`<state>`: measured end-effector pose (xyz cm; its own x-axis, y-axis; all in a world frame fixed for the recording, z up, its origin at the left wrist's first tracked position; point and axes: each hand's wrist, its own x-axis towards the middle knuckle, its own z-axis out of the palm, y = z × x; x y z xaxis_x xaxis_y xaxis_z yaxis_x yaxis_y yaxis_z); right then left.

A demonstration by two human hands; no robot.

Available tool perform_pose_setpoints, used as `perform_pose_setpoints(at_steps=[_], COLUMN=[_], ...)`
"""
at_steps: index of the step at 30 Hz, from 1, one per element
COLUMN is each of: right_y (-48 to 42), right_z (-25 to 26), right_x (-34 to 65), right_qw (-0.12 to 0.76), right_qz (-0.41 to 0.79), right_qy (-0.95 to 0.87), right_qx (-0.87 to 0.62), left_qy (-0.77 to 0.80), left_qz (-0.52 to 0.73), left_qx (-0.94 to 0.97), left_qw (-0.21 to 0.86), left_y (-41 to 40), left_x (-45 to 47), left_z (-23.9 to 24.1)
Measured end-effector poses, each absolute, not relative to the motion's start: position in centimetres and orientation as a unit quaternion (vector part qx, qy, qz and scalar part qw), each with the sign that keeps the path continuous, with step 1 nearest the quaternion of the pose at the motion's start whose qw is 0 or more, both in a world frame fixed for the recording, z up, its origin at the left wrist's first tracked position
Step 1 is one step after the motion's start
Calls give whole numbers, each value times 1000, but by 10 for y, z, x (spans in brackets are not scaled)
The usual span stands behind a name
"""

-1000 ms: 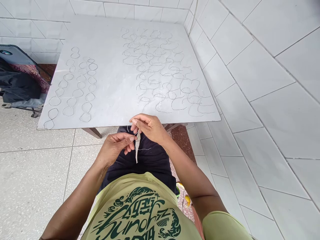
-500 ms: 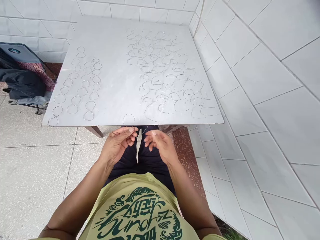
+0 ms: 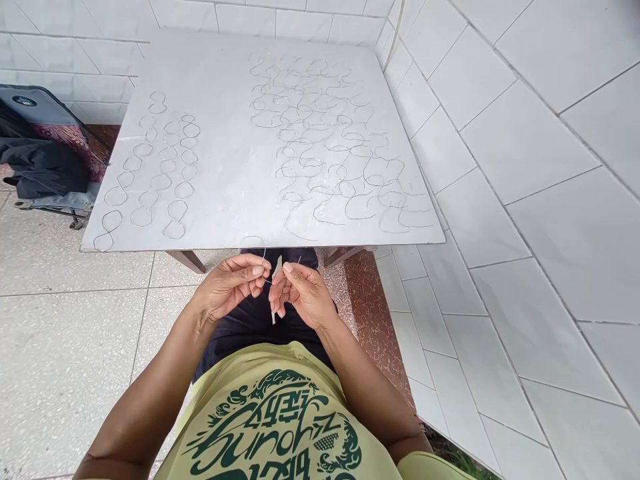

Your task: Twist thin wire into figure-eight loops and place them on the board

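Note:
My left hand [image 3: 233, 285] and my right hand [image 3: 303, 293] meet just below the near edge of the white table [image 3: 225, 167]. Both pinch a thin wire [image 3: 253, 241] that curves up in a loop from my left fingertips to the table edge. A narrow pale strip [image 3: 275, 270] also sticks up between the two hands; I cannot tell which hand holds it. Several figure-eight wire loops [image 3: 150, 180] lie in rows on the table's left part. A tangle of bent wire pieces [image 3: 330, 147] covers the right part.
A white tiled wall [image 3: 525, 167] runs along the table's right side and behind it. A dark folding chair with cloth [image 3: 40, 153] stands on the speckled floor at the left. My dark trousers and green shirt fill the bottom.
My hands first drew apart with the wire loop rising at the table edge, then my right hand came back to my left. The view shifted slightly.

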<state>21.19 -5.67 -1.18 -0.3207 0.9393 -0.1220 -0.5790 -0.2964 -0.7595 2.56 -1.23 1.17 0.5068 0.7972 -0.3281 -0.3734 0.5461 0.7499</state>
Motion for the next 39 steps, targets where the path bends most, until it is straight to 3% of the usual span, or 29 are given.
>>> perform_pose_setpoints(at_steps=[9,20,28,39], right_y=[-62,-63,-66,-68], right_z=[0,-2,-10,-14], right_x=[202,203,205,207], right_qw=[448,482,464,469], right_qz=[802,758,768,745], right_qy=[-289,-284,-293,-337], right_qx=[-270,-335,-331,-334], left_qy=[283,294,380,441], left_qz=[417,441,479,456], left_qx=[341,391,383,324], left_qw=[794,753,692,702], left_y=[-11,-3,5,3], left_x=[26,13,16,11], left_z=[-9,7,17,27])
